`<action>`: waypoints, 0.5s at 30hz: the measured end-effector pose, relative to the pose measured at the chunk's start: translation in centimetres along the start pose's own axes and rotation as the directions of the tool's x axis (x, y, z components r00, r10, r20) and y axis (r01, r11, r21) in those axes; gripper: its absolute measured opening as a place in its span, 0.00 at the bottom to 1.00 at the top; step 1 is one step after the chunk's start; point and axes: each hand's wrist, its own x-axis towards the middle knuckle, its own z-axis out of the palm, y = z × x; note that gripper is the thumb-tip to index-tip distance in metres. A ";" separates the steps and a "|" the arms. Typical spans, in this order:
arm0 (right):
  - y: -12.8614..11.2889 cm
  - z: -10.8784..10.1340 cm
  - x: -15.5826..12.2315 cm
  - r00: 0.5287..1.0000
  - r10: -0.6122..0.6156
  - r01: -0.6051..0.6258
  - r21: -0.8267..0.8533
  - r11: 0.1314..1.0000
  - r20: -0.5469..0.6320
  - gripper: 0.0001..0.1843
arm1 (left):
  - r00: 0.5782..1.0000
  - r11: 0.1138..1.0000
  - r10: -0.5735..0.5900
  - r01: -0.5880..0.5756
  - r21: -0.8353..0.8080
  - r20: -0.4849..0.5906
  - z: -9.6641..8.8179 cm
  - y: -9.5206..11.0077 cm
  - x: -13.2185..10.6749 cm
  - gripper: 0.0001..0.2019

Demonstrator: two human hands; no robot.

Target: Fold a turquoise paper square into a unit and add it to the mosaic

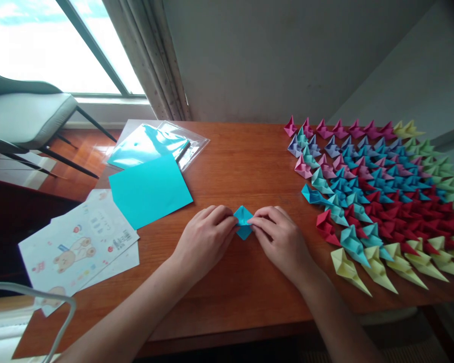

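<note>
blue folded paper point(243, 223) pinched between left hand point(206, 237) and right hand point(278, 241) on bench point(230, 166); mid-fold judged; aligned edges needed next.

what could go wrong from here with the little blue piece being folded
1. The left hand and right hand pinch the blue folded piece from both sides, and the fingertips cover part of its edges. A crease could land crooked.
2. The right hand sits close to the rows of folded pieces. A sweep of the wrist might knock the nearest red piece out of line.
</note>
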 end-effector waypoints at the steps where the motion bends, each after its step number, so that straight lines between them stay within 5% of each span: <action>1: 0.0 0.0 0.0 1.000 0.007 -0.007 0.000 1.000 -0.007 0.09 | 1.000 1.000 -0.018 0.018 -0.003 0.015 0.0 -0.1 0.0 0.10; 15: -0.4 0.2 0.4 0.998 0.066 -0.065 -0.030 0.997 0.022 0.10 | 0.973 0.971 -0.207 0.217 -0.102 0.098 0.1 -0.2 0.0 0.13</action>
